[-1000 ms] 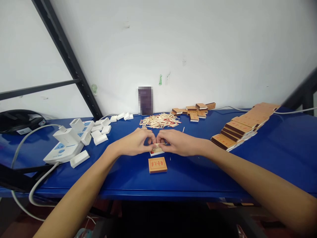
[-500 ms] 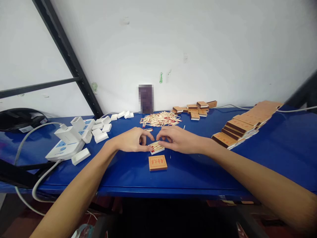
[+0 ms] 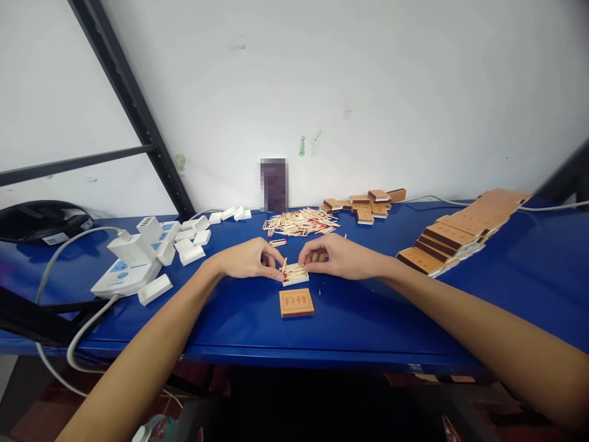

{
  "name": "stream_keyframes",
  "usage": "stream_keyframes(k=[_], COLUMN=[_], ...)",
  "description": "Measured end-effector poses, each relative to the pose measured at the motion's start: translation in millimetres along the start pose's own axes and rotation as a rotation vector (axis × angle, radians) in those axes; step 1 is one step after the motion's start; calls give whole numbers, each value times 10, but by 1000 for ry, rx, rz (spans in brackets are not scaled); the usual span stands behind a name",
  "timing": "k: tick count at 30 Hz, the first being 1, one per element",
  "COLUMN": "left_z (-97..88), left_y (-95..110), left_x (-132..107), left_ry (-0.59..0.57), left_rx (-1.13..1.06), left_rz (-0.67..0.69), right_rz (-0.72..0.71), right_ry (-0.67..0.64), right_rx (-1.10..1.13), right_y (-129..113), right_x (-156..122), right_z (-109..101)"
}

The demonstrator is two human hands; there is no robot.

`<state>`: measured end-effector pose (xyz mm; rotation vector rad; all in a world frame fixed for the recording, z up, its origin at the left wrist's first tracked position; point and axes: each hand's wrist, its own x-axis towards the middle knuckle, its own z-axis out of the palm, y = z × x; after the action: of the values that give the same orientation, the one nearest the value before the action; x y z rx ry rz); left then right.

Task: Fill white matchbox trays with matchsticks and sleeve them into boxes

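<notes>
A white matchbox tray (image 3: 295, 282) filled with red-tipped matches (image 3: 294, 272) lies on the blue table between my hands. My left hand (image 3: 251, 259) is closed at the tray's left end, thumb and forefinger on it; one match there tilts up above the others. At the opposite end, my right hand (image 3: 335, 256) has its thumb and fingertips pinched on the tray's right edge. Just in front of the tray sits an orange matchbox (image 3: 297, 303) with red lettering. Behind the hands spreads a heap of loose matches (image 3: 301, 222), and a few matches (image 3: 277, 243) lie apart from it.
Several white empty trays (image 3: 192, 255) lie at left beside a power strip (image 3: 126, 273) with plugs and cables. Matchboxes (image 3: 368, 205) are piled at the back, and stacked rows of matchboxes (image 3: 455, 232) stand at right. A dark metal frame (image 3: 133, 104) rises at left.
My right hand has shifted slightly right, from over the tray to its right end. A match by my left fingers now tilts up. The view has moved slightly.
</notes>
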<state>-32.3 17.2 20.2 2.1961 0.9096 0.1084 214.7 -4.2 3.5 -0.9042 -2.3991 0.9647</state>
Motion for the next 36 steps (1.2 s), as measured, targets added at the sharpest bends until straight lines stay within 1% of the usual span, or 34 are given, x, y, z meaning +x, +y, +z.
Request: stream_keyframes(k=[6,15,21,23,26,29,32,36], left_z=[22,71,79,79,79,87,103,115], left_y=[8,46,76,83,85,75,66,86], left_x=[11,33,30,35,46,56,61,56], left_ry=[17,72,73,102,144,126,114,160], left_rx=[8,18,78,130,186,163,136,93], left_rz=[30,165,170,213,311,361,333,274], right_rz=[-31,-92,-131,-121,-119,-125,-134,-147], right_ry=[49,117,221,203,145,118,107,108], right_rx=[-104,-126,-173,-180,-198,-227,-250,-282], right_y=[-23,-47,-76,-86,-79,-43,1,10], right_x=[1,10,-7,-13,-17,-12,-4,-7], right_z=[8,91,48,42,56,79,94,96])
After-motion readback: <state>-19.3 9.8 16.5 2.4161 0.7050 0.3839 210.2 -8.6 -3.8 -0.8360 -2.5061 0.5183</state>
